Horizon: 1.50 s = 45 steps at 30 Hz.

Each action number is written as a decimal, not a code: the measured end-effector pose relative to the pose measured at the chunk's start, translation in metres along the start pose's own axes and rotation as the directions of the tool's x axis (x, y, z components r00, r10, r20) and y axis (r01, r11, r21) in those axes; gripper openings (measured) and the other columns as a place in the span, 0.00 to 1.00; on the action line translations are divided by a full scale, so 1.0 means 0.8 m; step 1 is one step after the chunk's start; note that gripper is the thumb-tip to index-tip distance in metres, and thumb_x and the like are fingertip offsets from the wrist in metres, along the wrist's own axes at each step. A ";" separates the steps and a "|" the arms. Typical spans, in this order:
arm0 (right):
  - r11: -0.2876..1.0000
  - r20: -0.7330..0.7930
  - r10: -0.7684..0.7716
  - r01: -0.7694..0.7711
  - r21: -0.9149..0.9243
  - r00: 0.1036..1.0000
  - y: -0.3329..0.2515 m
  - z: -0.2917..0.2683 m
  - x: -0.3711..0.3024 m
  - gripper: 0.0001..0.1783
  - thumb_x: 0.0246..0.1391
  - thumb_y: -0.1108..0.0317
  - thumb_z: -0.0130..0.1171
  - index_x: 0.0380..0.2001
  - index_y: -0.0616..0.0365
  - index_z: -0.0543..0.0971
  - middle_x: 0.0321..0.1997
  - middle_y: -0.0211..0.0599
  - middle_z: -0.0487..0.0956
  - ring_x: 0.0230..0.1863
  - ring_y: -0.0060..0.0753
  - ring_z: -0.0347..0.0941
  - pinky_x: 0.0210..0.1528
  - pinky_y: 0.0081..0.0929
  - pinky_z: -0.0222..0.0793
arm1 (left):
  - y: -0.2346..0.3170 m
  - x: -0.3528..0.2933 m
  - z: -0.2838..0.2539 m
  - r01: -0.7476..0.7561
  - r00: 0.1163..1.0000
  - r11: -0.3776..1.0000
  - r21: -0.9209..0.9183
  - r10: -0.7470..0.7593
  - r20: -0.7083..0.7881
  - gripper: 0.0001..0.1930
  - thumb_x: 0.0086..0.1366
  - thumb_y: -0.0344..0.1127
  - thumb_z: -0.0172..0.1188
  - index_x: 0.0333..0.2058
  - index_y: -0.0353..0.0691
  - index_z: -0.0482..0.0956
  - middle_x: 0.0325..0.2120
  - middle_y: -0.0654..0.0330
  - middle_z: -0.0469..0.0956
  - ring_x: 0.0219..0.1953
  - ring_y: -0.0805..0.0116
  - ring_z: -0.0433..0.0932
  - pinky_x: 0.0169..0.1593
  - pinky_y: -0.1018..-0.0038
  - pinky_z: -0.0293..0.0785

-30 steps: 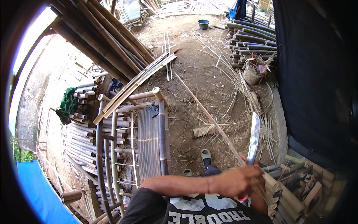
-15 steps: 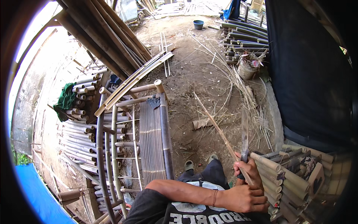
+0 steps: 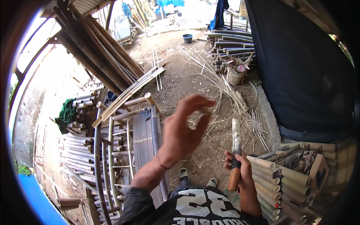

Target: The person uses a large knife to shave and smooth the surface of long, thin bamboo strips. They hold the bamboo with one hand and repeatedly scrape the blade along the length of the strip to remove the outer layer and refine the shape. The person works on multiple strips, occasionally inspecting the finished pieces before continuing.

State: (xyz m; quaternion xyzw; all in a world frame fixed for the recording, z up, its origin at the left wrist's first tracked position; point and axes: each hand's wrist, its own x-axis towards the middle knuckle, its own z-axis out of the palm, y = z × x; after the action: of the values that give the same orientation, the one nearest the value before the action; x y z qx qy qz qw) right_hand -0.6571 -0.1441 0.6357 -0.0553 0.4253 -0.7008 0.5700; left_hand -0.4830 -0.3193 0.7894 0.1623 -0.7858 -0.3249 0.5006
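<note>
My left hand [image 3: 183, 129] is raised in front of me near the middle of the head view, its fingers curved and apart with nothing visible between them. Lower right, my right hand [image 3: 244, 167] grips a machete [image 3: 236, 137] around the dark collar where blade meets handle. Its long pale-grey blade points up and away from me, and the brown wooden handle [image 3: 234, 180] hangs below the fingers. Left of my left arm stands a bamboo bench [image 3: 144, 131] with a slatted seat and a small dark cloth [image 3: 145, 113] on its corner.
Cut bamboo poles [image 3: 262, 176] are stacked close by my right arm. Split bamboo strips [image 3: 129, 95] rest across the bench's far end. Shavings [image 3: 240, 101] litter the dirt ground ahead, near a bucket of scraps [image 3: 235, 77]. A black sheet [image 3: 300, 75] hangs at the right.
The thin bamboo strip both hands held is gone from them. My left hand has swung forward and left, opening; the right still grips the machete. The view has shifted slightly.
</note>
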 end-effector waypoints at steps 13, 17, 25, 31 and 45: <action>0.428 0.572 -0.265 0.626 -0.652 0.776 -0.104 0.051 -0.125 0.14 0.64 0.70 0.47 0.50 0.66 0.71 0.25 0.35 0.73 0.22 0.23 0.71 0.25 0.23 0.66 | 0.056 -0.075 0.079 0.128 0.986 0.990 0.054 -0.133 0.104 0.17 0.55 0.14 0.60 0.41 0.36 0.66 0.42 0.50 0.79 0.50 0.60 0.79 0.55 0.66 0.75; 0.427 0.577 -0.273 0.635 -0.644 0.769 -0.104 0.052 -0.120 0.12 0.62 0.71 0.50 0.46 0.67 0.72 0.22 0.39 0.72 0.21 0.30 0.70 0.24 0.29 0.66 | 0.059 -0.083 0.092 0.125 0.983 0.982 0.144 -0.143 0.116 0.16 0.54 0.15 0.61 0.40 0.35 0.69 0.42 0.51 0.80 0.49 0.59 0.80 0.51 0.69 0.77; 0.436 0.586 -0.245 0.628 -0.645 0.772 -0.110 0.032 -0.118 0.15 0.66 0.68 0.45 0.49 0.67 0.72 0.22 0.30 0.72 0.20 0.19 0.70 0.22 0.20 0.66 | 0.060 -0.084 0.116 0.119 0.980 0.983 0.142 -0.139 0.144 0.16 0.54 0.16 0.60 0.40 0.35 0.70 0.40 0.51 0.82 0.50 0.58 0.80 0.53 0.66 0.76; 0.551 0.536 -0.210 0.552 -0.626 0.818 -0.121 0.027 -0.122 0.13 0.62 0.70 0.51 0.47 0.68 0.72 0.23 0.42 0.71 0.23 0.31 0.69 0.26 0.31 0.65 | 0.060 -0.083 0.131 0.126 0.979 0.983 0.130 -0.145 0.146 0.15 0.55 0.16 0.60 0.40 0.35 0.70 0.39 0.51 0.82 0.49 0.58 0.80 0.53 0.66 0.77; 0.301 0.576 -0.328 0.661 -0.688 0.749 -0.137 0.022 -0.109 0.08 0.61 0.75 0.49 0.42 0.65 0.72 0.18 0.38 0.72 0.17 0.28 0.71 0.21 0.27 0.65 | 0.060 -0.067 0.156 0.163 0.974 0.974 0.154 -0.184 0.134 0.16 0.55 0.17 0.61 0.42 0.35 0.69 0.44 0.52 0.80 0.51 0.59 0.79 0.53 0.68 0.76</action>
State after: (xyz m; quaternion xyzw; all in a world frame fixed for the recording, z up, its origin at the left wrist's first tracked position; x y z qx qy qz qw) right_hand -0.6995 -0.0808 0.7544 -0.5790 0.5751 -0.5091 0.2734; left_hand -0.5669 -0.2090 0.7493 0.2413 -0.8246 -0.3219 0.3977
